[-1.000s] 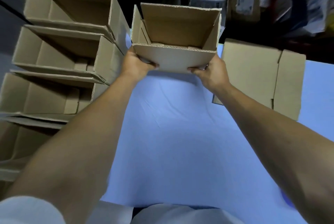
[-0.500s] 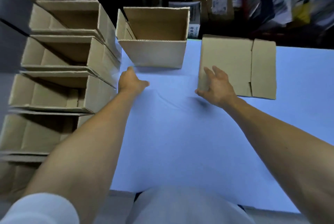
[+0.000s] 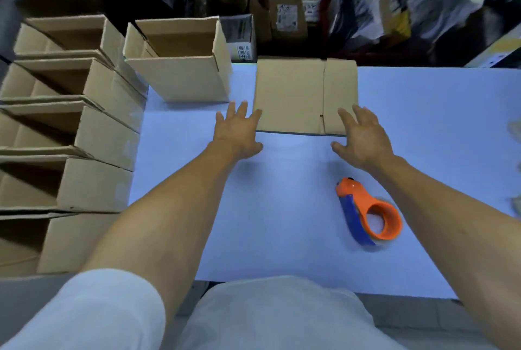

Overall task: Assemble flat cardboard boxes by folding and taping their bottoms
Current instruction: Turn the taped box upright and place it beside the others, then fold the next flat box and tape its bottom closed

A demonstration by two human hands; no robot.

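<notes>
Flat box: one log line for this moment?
flat box: lying unfolded | left hand: open, at near-left corner | right hand: open, over near-right corner | tape dispenser: untouched

Dim bluish light, wide-angle edge bending, perhaps slight motion blur.

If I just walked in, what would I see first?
Probably the bright orange and blue tape dispenser, lying on the pale blue table under the right arm. Next, the left hand and right hand, both spread open, reaching for the flat cardboard box at the table's far edge. Many assembled boxes are lined up along the left.
</notes>
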